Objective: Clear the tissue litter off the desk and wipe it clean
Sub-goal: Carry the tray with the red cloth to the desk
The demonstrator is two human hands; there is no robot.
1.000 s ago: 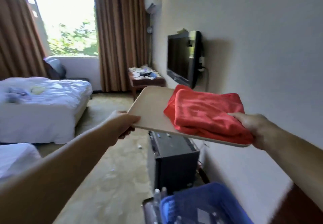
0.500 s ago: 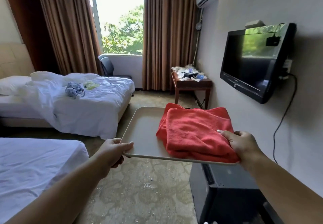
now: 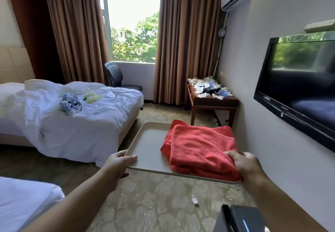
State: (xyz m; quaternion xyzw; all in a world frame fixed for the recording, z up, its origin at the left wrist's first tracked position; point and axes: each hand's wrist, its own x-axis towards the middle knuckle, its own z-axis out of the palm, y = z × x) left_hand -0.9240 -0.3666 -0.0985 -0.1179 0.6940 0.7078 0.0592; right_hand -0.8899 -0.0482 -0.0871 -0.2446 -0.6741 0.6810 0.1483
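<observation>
The left hand [image 3: 118, 161] is gripping the beige tray [image 3: 146, 146] by its near edge while the right hand [image 3: 244, 163] is pinching the folded red cloth [image 3: 201, 144] against the rim, probably to stop it sliding, the tissue litter [image 3: 203, 86] lying on the far bench [image 3: 213, 102].

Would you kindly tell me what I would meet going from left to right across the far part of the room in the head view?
bed → chair → desk, strewn with tissue litter → television
</observation>
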